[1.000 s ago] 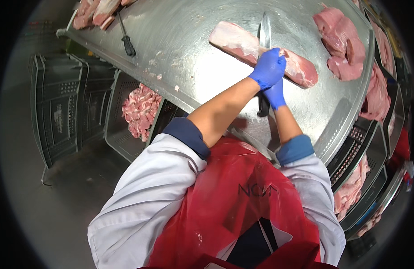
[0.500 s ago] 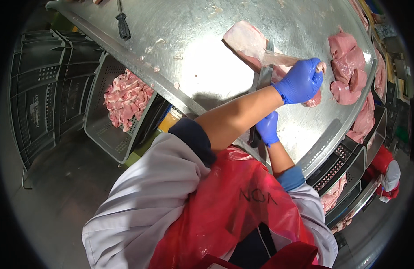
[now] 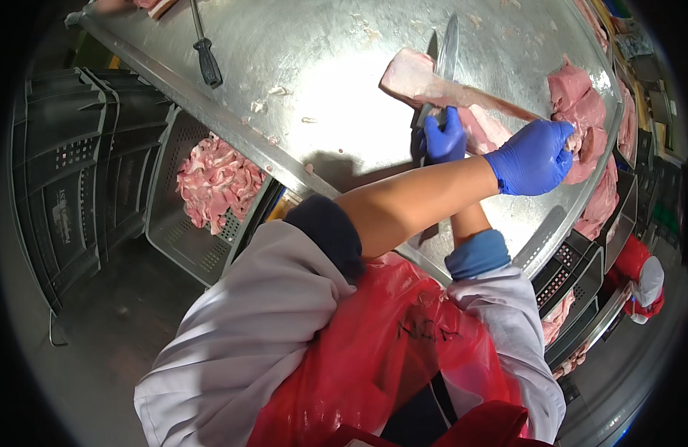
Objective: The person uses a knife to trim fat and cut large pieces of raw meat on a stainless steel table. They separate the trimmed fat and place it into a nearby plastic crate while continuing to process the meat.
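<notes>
Left hand holds a strip stretched out as right hand grips the knife

A cut of meat lies aslant on the metal worktable, in front of the person, with its pale end toward the upper left. From that end the strip runs rightward above the rest of the cut, which is partly hidden behind the 2 blue-gloved hands. The left hand is closed in a fist around the strip's far end, its forearm crossing over the right forearm. The right hand is closed on the knife, though much of the handle is hidden; the blade points away from the person and passes beneath the strip.

Just beyond the left fist, at the table's right side, lie pink pieces of meat. At the upper left rests a tool with a dark handle and a metal rod. Below the table's left edge, a grey perforated crate holds pale pink trimmings, with 2 dark crates beside it.
</notes>
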Motion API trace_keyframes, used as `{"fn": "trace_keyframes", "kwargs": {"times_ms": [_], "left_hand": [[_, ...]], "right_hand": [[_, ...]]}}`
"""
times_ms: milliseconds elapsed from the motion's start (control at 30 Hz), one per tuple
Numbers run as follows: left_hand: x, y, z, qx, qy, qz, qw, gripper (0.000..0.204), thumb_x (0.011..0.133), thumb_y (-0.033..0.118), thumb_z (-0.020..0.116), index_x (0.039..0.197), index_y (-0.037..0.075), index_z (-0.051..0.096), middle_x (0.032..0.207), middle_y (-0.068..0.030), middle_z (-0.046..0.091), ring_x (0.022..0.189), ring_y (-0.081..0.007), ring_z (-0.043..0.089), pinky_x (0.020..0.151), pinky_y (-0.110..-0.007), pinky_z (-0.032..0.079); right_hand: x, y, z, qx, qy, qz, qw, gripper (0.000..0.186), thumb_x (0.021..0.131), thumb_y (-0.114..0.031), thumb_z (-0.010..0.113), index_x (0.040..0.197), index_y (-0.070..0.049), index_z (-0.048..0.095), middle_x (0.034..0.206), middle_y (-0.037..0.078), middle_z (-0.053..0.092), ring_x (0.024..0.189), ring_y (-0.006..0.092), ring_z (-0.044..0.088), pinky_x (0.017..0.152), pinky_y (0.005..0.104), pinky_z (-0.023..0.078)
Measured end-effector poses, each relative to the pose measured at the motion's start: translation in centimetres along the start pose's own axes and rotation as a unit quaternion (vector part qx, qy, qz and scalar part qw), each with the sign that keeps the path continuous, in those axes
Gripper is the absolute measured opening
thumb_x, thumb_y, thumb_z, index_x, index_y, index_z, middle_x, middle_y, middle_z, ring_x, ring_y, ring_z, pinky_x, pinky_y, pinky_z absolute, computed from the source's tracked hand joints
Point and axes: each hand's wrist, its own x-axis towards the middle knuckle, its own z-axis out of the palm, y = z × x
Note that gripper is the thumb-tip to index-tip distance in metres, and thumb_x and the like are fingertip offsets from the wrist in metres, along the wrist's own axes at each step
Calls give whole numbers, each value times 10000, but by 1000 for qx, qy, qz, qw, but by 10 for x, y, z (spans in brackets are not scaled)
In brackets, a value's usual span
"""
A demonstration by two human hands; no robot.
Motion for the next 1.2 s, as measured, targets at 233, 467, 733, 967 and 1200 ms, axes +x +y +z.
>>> {"fn": "trace_keyframes", "kwargs": {"times_ms": [233, 467, 733, 967, 1200], "left_hand": [[12, 24, -14, -48, 7, 49, 998, 170, 957, 113, 511, 877, -34, 541, 754, -272, 584, 731, -483, 580, 633, -466, 456], [18, 54, -4, -30, -44, 81, 995, 84, 899, 58, 543, 851, -10, 545, 766, -229, 596, 748, -441, 612, 666, -450, 477], [50, 105, 13, 14, -40, 238, 970, 85, 833, 21, 592, 807, 1, 513, 808, -170, 608, 772, -358, 630, 683, -424, 506], [141, 201, 68, 165, -155, 577, 784, 160, 1005, 127, 523, 897, 28, 587, 715, -46, 551, 649, -158, 602, 586, -276, 537], [137, 276, 227, -23, -434, 53, 899, 181, 1002, 180, 553, 875, 62, 606, 713, 5, 507, 570, -86, 416, 532, -247, 347]], "right_hand": [[-15, -25, 36, -14, 54, -90, 994, 248, 931, -172, 587, 1084, 22, 571, 683, 195, 623, 551, 267, 592, 521, 396, 470], [-44, -20, 81, 169, 77, -201, 962, 589, 956, -101, 556, 1517, -49, 385, 779, 101, 654, 556, 124, 567, 505, 271, 483], [-38, -72, 95, 343, -63, -174, 921, 392, 945, -95, 595, 1319, 5, 535, 725, 83, 634, 546, 149, 575, 520, 304, 503], [-87, -86, -5, 254, -241, 36, 936, 779, 953, -130, 571, 1603, -354, 206, 787, 52, 641, 579, 118, 558, 580, 293, 525], [-198, -9, -163, 251, -110, 66, 959, 793, 939, -115, 528, 1615, -318, 167, 728, 65, 633, 533, 110, 559, 556, 275, 523]]}}
